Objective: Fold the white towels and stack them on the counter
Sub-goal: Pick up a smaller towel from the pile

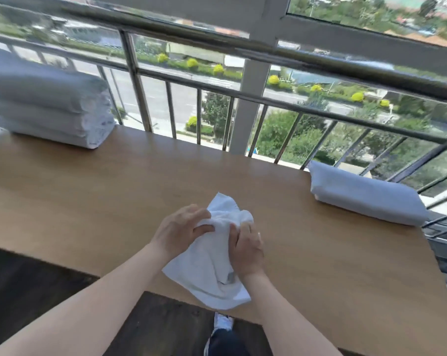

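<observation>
- Nearest me, my left hand pinches the bunched white towel over the front edge of the desk; my right hand grips it too.
- I judge the folding has hardly begun; next I must find two corners and spread it flat.
- At left, the folded stack is cut off; my fingertips hide in cloth.

Counter spans the frame middle. Stack of folded towels on it at upper left; one folded towel at right edge. Loose towel at lower centre, between left hand and right hand. Railing behind the counter, across top.
</observation>
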A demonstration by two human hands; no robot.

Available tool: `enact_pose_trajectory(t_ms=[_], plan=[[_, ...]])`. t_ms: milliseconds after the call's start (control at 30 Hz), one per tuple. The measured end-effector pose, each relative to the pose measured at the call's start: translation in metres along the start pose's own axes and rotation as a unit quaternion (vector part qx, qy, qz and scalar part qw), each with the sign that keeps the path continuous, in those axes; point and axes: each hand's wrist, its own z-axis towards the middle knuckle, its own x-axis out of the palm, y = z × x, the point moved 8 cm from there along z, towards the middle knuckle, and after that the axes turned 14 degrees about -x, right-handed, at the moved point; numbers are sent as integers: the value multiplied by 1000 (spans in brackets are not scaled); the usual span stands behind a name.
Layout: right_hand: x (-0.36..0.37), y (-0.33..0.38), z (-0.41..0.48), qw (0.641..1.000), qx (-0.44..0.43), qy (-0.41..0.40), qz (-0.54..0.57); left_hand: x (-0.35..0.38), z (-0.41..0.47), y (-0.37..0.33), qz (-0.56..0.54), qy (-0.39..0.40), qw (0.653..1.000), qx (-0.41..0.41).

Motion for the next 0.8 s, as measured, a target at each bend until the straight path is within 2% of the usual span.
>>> enact_pose_trajectory(t_ms=[467,700,800], plan=[[183,88,104,990,-60,122,49,-55,42,199,59,33,985,-158],[263,156,173,967,-113,210,86,-112,59,275,75,-16,965,-250],[281,184,196,957,-169,225,69,-123,52,299,69,-36,950,-302]])
